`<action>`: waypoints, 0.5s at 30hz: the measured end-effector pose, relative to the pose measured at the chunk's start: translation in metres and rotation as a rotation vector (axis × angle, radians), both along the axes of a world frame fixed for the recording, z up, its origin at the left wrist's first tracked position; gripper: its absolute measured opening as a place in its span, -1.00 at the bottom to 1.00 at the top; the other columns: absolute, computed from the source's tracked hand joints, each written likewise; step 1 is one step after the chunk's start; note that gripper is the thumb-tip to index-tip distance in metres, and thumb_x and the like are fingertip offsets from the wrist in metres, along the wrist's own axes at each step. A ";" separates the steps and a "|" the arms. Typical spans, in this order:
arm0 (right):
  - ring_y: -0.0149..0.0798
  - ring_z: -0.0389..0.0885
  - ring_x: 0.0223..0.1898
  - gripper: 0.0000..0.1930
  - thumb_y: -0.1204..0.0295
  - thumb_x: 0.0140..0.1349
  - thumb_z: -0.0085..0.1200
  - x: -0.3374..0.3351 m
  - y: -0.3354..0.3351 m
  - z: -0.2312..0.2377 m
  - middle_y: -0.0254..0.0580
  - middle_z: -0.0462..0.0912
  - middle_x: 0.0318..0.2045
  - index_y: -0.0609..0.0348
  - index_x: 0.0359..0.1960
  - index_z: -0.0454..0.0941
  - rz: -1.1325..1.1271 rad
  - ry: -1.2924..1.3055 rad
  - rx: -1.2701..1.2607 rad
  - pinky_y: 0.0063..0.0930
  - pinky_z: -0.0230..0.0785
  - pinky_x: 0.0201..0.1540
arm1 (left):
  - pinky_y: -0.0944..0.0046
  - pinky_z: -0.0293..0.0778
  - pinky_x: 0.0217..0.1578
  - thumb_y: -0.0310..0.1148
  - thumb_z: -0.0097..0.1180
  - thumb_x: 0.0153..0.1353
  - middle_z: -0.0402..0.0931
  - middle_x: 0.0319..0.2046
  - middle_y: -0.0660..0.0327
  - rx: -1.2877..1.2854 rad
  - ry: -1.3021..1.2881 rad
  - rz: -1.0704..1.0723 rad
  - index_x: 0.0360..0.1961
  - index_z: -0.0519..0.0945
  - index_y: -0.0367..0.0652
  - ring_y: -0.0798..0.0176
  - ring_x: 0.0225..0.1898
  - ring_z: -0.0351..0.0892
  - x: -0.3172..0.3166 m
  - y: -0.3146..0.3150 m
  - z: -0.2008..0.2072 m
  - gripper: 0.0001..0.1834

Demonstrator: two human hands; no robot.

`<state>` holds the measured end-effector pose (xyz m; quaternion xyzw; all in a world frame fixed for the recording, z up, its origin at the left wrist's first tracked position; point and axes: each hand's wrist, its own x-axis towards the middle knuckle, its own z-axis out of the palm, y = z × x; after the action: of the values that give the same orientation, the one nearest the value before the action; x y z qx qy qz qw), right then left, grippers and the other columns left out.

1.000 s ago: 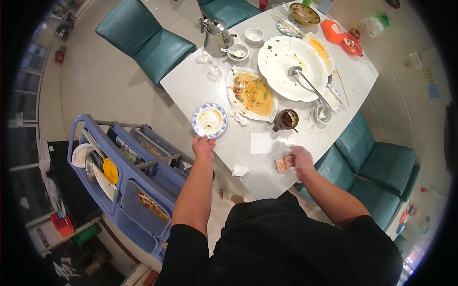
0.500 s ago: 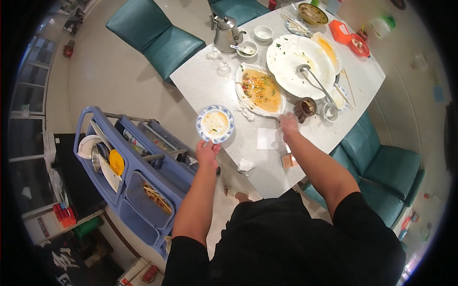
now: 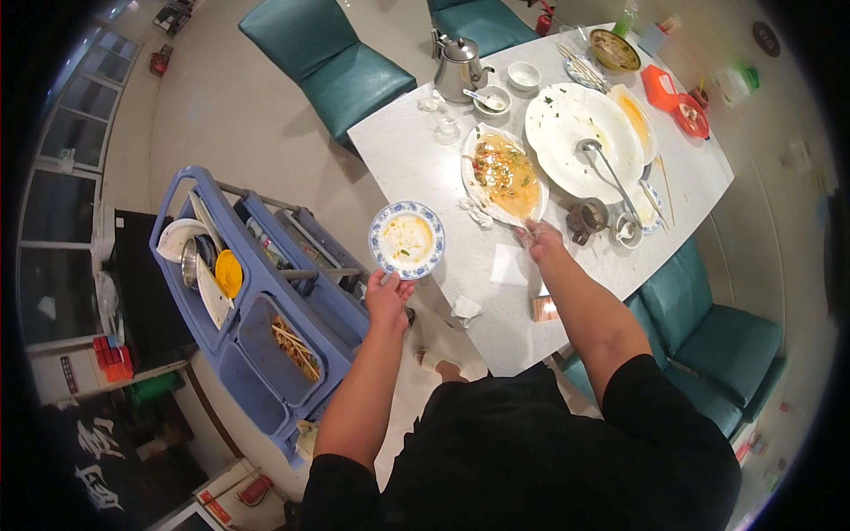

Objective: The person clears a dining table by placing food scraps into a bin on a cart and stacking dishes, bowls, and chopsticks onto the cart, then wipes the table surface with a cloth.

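Held by its near rim in my left hand (image 3: 390, 299) is a white plate with a blue patterned border (image 3: 431, 257), smeared with yellowish sauce and scraps. It hangs level off the table's left edge, beside the cart. My right hand (image 3: 542, 244) reaches across the table, its fingers closed on the near end of an oval white serving dish (image 3: 507, 175) full of orange sauce and bits of food. Right of that hand stands a brown cup (image 3: 586, 219). Beyond it is a large white bowl (image 3: 567, 124) with a ladle (image 3: 611, 168) in it.
A blue cart (image 3: 257, 301) at the left carries dirty dishes and a bin of scraps with chopsticks. On the white table (image 3: 398, 150) are a metal teapot (image 3: 460, 69), small bowls (image 3: 523, 76), crumpled tissues (image 3: 466, 308) and a red container (image 3: 657, 87). Green chairs (image 3: 354, 80) stand around.
My right hand has closed on the near end of the oval dish, which looks slightly tilted. My left hand still holds the patterned plate. The whole view has shifted a little.
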<state>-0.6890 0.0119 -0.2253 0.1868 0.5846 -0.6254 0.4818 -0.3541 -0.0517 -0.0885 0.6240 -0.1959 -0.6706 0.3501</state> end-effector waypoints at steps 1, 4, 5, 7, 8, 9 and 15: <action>-0.11 0.55 -0.22 -0.77 0.70 0.26 -0.03 0.004 0.000 0.003 0.01 0.45 -0.08 0.35 -0.04 0.40 -0.055 -0.056 -0.017 -0.28 0.65 -0.20 | 0.35 0.54 -0.41 -0.50 -0.05 0.35 0.57 -0.21 0.06 -0.013 0.001 0.019 0.02 0.33 -0.18 0.21 -0.31 0.65 0.004 0.001 0.003 -0.76; -0.11 0.56 -0.17 -0.70 0.68 0.27 -0.01 0.017 0.001 0.019 0.01 0.44 -0.03 0.35 0.04 0.36 -0.080 -0.103 -0.038 -0.29 0.65 -0.15 | 0.38 0.53 -0.43 -0.50 -0.05 0.35 0.57 -0.22 0.06 -0.035 0.006 0.026 0.02 0.33 -0.18 0.23 -0.34 0.64 0.016 0.010 0.012 -0.76; -0.10 0.56 -0.15 -0.67 0.67 0.27 0.00 0.022 0.002 0.026 0.01 0.43 -0.01 0.35 0.06 0.34 -0.079 -0.072 -0.035 -0.27 0.65 -0.15 | 0.39 0.53 -0.44 -0.50 -0.05 0.35 0.57 -0.23 0.06 -0.042 0.014 0.026 0.02 0.34 -0.18 0.24 -0.35 0.64 0.021 0.013 0.016 -0.76; -0.10 0.57 -0.18 -0.71 0.72 0.21 0.01 0.029 0.005 0.041 0.00 0.46 -0.08 0.37 -0.02 0.38 -0.037 -0.027 -0.050 -0.30 0.66 -0.21 | 0.40 0.53 -0.45 -0.50 -0.05 0.35 0.57 -0.24 0.07 -0.054 0.025 0.041 0.01 0.34 -0.18 0.25 -0.37 0.63 0.032 0.020 0.025 -0.77; -0.11 0.59 -0.21 -0.74 0.76 0.15 0.03 0.033 0.007 0.047 0.00 0.49 -0.14 0.40 -0.11 0.43 -0.023 0.015 -0.071 -0.32 0.66 -0.27 | 0.39 0.53 -0.44 -0.49 -0.04 0.34 0.57 -0.26 0.08 -0.065 0.044 0.043 0.00 0.35 -0.18 0.26 -0.38 0.62 0.039 0.024 0.030 -0.77; -0.11 0.59 -0.21 -0.74 0.76 0.15 0.03 0.033 0.009 0.054 0.00 0.49 -0.14 0.40 -0.11 0.43 -0.004 0.043 -0.055 -0.32 0.66 -0.27 | 0.38 0.54 -0.44 -0.49 -0.04 0.34 0.57 -0.27 0.09 -0.075 0.067 0.035 -0.01 0.36 -0.17 0.27 -0.40 0.61 0.042 0.028 0.035 -0.78; -0.09 0.59 -0.18 -0.38 0.72 0.11 0.10 0.045 0.020 0.096 0.07 0.41 -0.07 0.40 0.21 0.11 0.180 0.079 -0.107 -0.28 0.67 -0.23 | 0.38 0.53 -0.41 -0.48 0.01 0.32 0.58 -0.28 0.13 -0.099 0.160 0.085 -0.03 0.39 -0.18 0.29 -0.38 0.63 0.101 0.059 0.064 -0.78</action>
<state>-0.6445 0.0321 -0.1291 0.0830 0.5832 -0.6169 0.5220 -0.2528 0.0074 -0.0246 0.5579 -0.1735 -0.6923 0.4235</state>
